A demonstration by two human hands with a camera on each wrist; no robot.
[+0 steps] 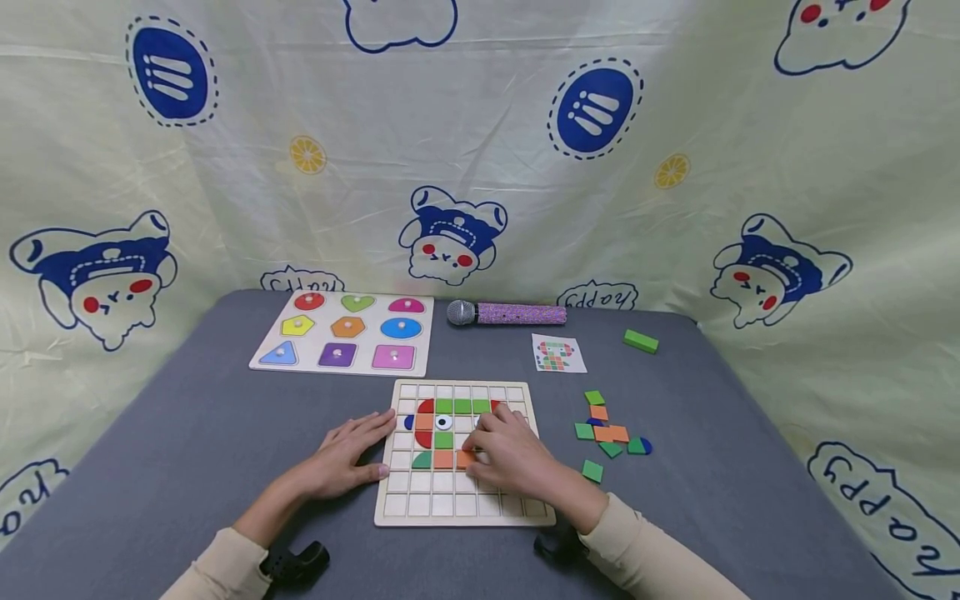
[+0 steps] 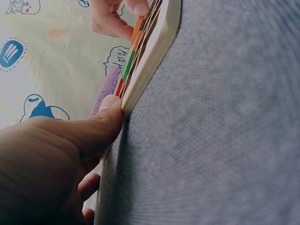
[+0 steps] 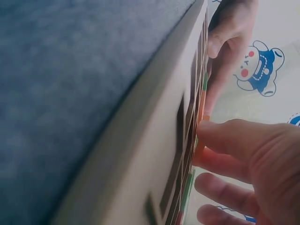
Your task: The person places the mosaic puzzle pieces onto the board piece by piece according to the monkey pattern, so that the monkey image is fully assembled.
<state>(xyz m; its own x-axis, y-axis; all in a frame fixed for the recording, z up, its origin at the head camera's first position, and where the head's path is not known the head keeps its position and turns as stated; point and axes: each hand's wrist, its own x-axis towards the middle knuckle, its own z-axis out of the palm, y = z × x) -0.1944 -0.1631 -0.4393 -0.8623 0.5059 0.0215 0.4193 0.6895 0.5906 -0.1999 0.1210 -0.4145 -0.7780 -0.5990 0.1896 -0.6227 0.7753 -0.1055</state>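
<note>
The wooden grid board (image 1: 420, 505) lies on the grey table (image 1: 187, 467) in front of the person. At its nine o'clock edge the left hand (image 1: 347, 457) touches the rim, thumb spread apart from the extended fingers. The right hand (image 1: 512, 454) reaches in from four o'clock, thumb and index finger pinching an orange tile (image 1: 463, 459) near the board's centre, in line with another orange tile. Loose tiles (image 1: 617, 433) lie at three o'clock, a green block (image 1: 641, 341) at two, and a glittery microphone (image 1: 517, 314) past twelve.
</note>
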